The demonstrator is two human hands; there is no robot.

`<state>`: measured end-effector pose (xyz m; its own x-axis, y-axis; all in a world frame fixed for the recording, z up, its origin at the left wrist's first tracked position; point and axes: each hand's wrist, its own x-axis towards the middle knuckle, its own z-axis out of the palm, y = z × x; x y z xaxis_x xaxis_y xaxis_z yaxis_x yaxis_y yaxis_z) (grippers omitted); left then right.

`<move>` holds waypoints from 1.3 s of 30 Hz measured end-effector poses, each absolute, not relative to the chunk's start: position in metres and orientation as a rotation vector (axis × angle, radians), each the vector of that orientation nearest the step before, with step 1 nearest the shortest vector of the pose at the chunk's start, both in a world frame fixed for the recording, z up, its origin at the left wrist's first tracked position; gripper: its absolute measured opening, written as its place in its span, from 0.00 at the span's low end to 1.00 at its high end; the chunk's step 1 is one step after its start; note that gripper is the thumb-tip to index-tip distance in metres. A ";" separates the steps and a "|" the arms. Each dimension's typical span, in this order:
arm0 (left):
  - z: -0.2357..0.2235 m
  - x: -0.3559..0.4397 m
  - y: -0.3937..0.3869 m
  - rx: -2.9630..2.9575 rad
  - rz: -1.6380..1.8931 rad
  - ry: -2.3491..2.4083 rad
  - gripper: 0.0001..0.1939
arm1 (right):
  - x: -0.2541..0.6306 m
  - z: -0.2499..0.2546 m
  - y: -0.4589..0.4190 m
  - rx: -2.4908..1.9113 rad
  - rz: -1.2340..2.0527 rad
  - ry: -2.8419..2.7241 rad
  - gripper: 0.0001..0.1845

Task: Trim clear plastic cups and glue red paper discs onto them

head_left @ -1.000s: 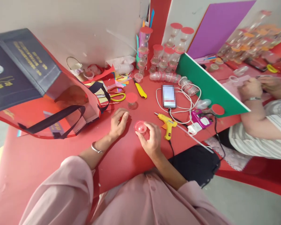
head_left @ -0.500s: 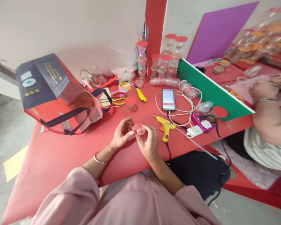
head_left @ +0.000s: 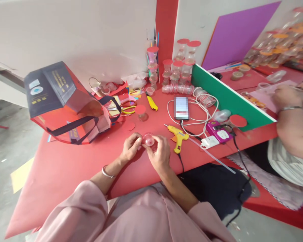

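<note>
A small clear plastic cup (head_left: 148, 140) with a pinkish-red rim is held low over the red tabletop, in front of my body. My right hand (head_left: 161, 153) grips its right side between thumb and fingers. At its left edge, my left hand (head_left: 131, 147) is closed, thumb pressed toward the fingers, on the cup's rim. Just beyond my left hand lies a flat red disc (head_left: 129, 126). A cup with a red disc on top (head_left: 140, 112) stands farther back. To the right of my right hand rests a yellow glue gun (head_left: 178, 136).
A dark blue and red bag (head_left: 65, 104) stands at the left. Behind are a yellow cutter (head_left: 152, 102), pliers (head_left: 128, 109), a phone (head_left: 181, 108), stacked cups (head_left: 176, 72) and a green board (head_left: 227, 97). A purple power strip (head_left: 218, 131) sits right. Another person's arm (head_left: 293, 127) is beyond the board.
The cup has turned slightly, its rounded face showing more toward me. My left hand has shifted a little at its edge. The view has moved slightly.
</note>
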<state>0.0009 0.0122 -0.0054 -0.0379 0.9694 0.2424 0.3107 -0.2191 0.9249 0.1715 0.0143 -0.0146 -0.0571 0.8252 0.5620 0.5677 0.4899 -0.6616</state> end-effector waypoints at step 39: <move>-0.016 0.000 0.015 1.780 1.070 2.043 0.15 | 0.166 -0.013 0.014 -1.401 0.244 -1.876 0.21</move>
